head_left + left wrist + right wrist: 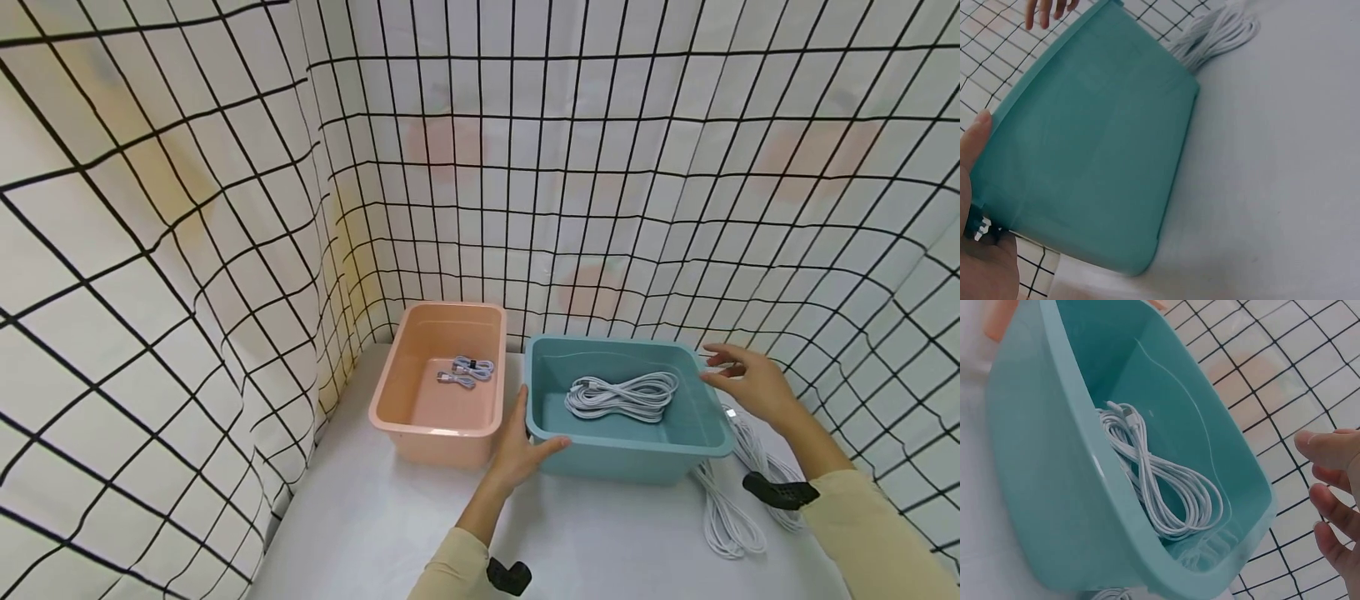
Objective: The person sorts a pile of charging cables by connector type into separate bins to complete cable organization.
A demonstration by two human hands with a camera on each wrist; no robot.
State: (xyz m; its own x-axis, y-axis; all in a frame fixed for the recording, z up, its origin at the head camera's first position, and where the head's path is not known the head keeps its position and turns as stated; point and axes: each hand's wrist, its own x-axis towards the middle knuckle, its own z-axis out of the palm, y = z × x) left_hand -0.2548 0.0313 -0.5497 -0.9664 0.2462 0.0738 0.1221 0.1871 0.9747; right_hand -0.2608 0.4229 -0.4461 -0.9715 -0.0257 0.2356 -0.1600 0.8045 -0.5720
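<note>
We see a teal plastic bin (626,437) standing on the white counter (390,517), just right of a peach plastic bin (438,383), the two apart by a narrow gap. Our left hand (517,450) rests against the teal bin's near left corner, thumb laid along the rim and fingers down the outer wall; its grip is loose, the fingers fairly straight rather than curled round anything. The left wrist view shows the thumb (974,140) pressed to the bin's wall (1091,144). Our right hand (746,383) hovers at the bin's far right rim with a released grip, fingers spread and holding nothing; whether it touches the rim we cannot tell. Inside the teal bin lies a coiled bundle of white cable (621,396). A second loose white cable (731,500) lies on the counter just right of the bin. Two small coiled cables (465,372) lie in the peach bin. Grid-patterned white cloth (600,167) walls the counter.
</note>
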